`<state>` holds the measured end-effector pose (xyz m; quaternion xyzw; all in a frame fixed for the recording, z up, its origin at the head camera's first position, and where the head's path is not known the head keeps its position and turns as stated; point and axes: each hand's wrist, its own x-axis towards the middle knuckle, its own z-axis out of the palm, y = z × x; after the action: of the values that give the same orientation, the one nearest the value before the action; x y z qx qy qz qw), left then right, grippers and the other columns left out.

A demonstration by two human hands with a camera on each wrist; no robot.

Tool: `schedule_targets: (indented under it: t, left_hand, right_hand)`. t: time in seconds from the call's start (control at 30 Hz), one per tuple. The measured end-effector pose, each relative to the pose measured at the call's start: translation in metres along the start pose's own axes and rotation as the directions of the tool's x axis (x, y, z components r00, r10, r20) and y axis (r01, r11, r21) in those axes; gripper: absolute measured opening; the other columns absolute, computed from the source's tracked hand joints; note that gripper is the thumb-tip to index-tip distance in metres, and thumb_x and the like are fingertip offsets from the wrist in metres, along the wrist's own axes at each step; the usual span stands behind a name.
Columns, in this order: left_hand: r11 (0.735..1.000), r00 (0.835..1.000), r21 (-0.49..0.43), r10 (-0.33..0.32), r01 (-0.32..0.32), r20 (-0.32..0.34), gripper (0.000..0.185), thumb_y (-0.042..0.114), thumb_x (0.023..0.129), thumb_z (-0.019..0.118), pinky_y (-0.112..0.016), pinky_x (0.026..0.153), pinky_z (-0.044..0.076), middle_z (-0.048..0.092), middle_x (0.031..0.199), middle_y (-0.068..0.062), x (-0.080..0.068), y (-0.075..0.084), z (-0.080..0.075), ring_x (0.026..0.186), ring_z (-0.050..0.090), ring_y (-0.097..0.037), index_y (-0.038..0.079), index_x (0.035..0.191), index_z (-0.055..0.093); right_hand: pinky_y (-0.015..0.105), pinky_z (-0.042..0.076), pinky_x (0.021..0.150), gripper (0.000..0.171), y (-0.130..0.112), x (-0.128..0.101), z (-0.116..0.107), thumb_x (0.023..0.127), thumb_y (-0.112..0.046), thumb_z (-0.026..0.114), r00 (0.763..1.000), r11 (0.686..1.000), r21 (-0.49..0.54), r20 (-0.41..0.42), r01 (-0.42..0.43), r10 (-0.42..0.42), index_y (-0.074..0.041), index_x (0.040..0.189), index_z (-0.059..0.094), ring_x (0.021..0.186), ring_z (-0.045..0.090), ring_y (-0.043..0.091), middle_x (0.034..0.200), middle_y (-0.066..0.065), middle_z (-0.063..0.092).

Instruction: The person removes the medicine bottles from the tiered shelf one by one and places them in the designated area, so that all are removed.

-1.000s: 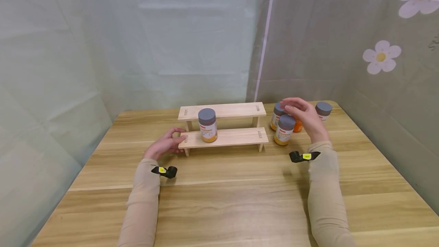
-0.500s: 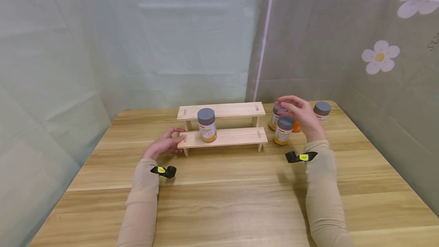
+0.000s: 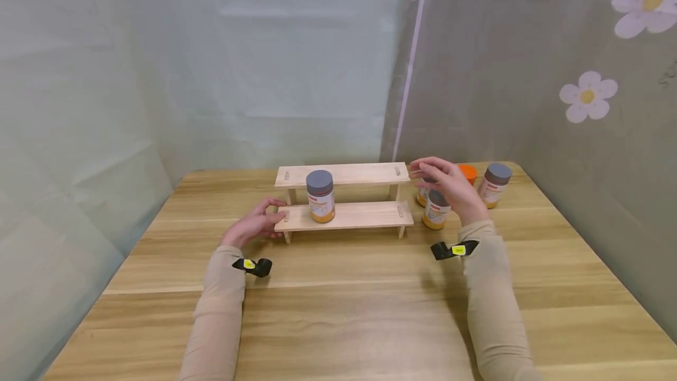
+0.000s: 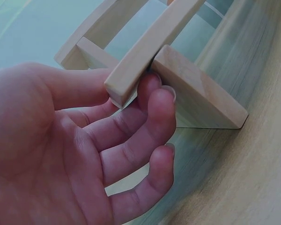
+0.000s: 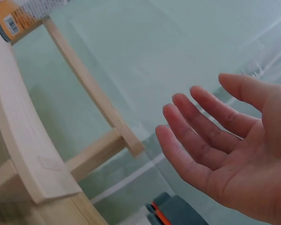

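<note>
A two-tier wooden shelf (image 3: 365, 214) stands mid-table, with a grey-lidded orange jar (image 3: 320, 196) on its lower board. My left hand (image 3: 257, 223) rests against the left end of that board; in the left wrist view its relaxed fingers (image 4: 152, 119) touch the underside of the shelf (image 4: 145, 58) there. My right hand (image 3: 448, 184) hovers open and holds nothing, just right of the shelf's upper tier and above a grey-lidded jar (image 3: 436, 210). The right wrist view shows the bare palm (image 5: 239, 150), the shelf (image 5: 23, 140) and the jar (image 5: 16, 18).
Right of the shelf stand more jars: one partly hidden behind my right hand (image 3: 422, 195), an orange-lidded one (image 3: 468, 172) and a grey-lidded one (image 3: 495, 183). Fabric walls close in behind and to the right. The wooden table (image 3: 344, 310) stretches toward me.
My right hand has drifted left from over the jar cluster toward the shelf's right end, uncovering the orange-lidded jar. The left hand stays at the shelf's left end.
</note>
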<state>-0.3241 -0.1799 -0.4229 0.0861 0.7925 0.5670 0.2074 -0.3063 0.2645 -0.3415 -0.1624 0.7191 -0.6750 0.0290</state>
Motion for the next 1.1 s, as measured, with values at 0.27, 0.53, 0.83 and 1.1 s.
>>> schedule_targets:
  t: [0.27,0.53,0.83,1.1]
  left_hand:
    - [1.000,1.000,-0.006,0.001,-0.001,0.007,0.050,0.026,0.101,0.050,-0.028,0.070,0.049,0.060,0.114,-0.019,0.001,-0.001,-0.001,0.076,0.064,-0.012,0.005,0.139,0.027]
    - [1.000,1.000,0.002,0.006,-0.006,0.000,0.051,0.027,0.100,0.052,-0.027,0.070,0.050,0.063,0.109,-0.016,0.001,-0.002,-0.001,0.075,0.064,-0.012,0.006,0.140,0.028]
    - [1.000,1.000,0.003,-0.002,0.002,-0.005,0.048,0.025,0.101,0.050,-0.027,0.070,0.051,0.059,0.110,-0.016,-0.001,0.000,0.000,0.074,0.064,-0.013,0.007,0.140,0.030]
    - [1.000,1.000,0.004,0.019,-0.019,0.011,0.049,0.023,0.102,0.049,-0.027,0.070,0.050,0.061,0.113,-0.019,-0.001,-0.001,0.000,0.076,0.064,-0.011,0.004,0.140,0.027]
  right_hand:
    - [0.026,0.052,0.095,0.046,0.003,0.006,0.014,0.100,-0.035,0.051,0.998,0.998,-0.041,0.035,-0.044,0.045,0.001,0.128,0.053,0.109,0.061,0.012,0.119,0.000,0.062]
    - [0.037,0.047,0.104,0.052,0.004,0.009,0.032,0.101,-0.036,0.048,0.995,0.995,-0.059,0.057,-0.081,0.084,0.005,0.134,0.047,0.112,0.062,0.015,0.115,-0.004,0.063]
    - [0.044,0.041,0.109,0.050,0.008,0.013,0.049,0.101,-0.036,0.050,0.989,0.993,-0.021,0.095,-0.115,0.116,0.000,0.135,0.048,0.126,0.054,0.029,0.130,0.011,0.057]
    - [0.054,0.032,0.113,0.049,0.011,0.016,0.058,0.100,-0.035,0.051,0.989,0.995,-0.006,0.103,-0.104,0.104,-0.002,0.136,0.049,0.129,0.052,0.032,0.137,0.014,0.054]
